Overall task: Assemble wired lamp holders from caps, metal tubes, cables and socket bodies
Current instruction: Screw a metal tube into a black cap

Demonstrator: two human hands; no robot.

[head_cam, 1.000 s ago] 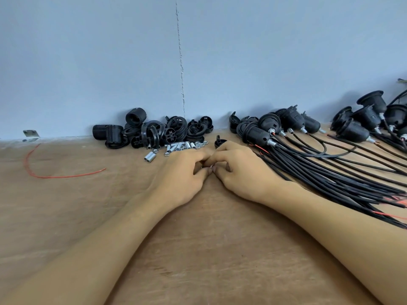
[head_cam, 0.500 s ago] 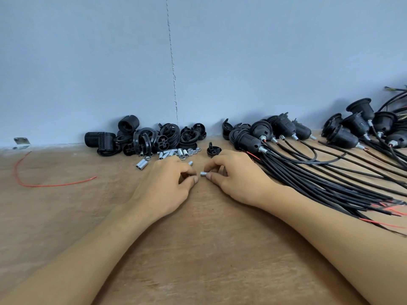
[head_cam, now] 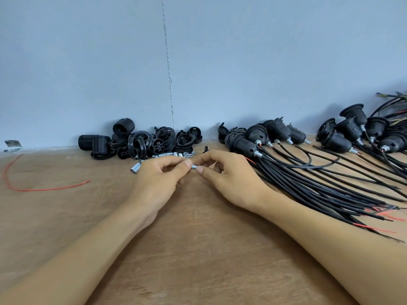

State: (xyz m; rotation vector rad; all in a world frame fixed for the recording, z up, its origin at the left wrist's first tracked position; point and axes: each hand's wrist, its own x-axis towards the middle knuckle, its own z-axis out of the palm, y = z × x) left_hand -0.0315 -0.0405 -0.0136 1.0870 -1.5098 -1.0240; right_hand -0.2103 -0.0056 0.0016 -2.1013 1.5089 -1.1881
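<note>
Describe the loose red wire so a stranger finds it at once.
On the wooden table's left side, near the metal bracket at the wall, the red wire lies in a long curve. Unlike the black cables on the right, it is all red with nothing attached.

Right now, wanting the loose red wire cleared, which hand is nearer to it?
Left. The left hand sits to the right of the red wire; the right hand is beyond it, farther right.

No writing or labels seem legible on anything here.
</note>
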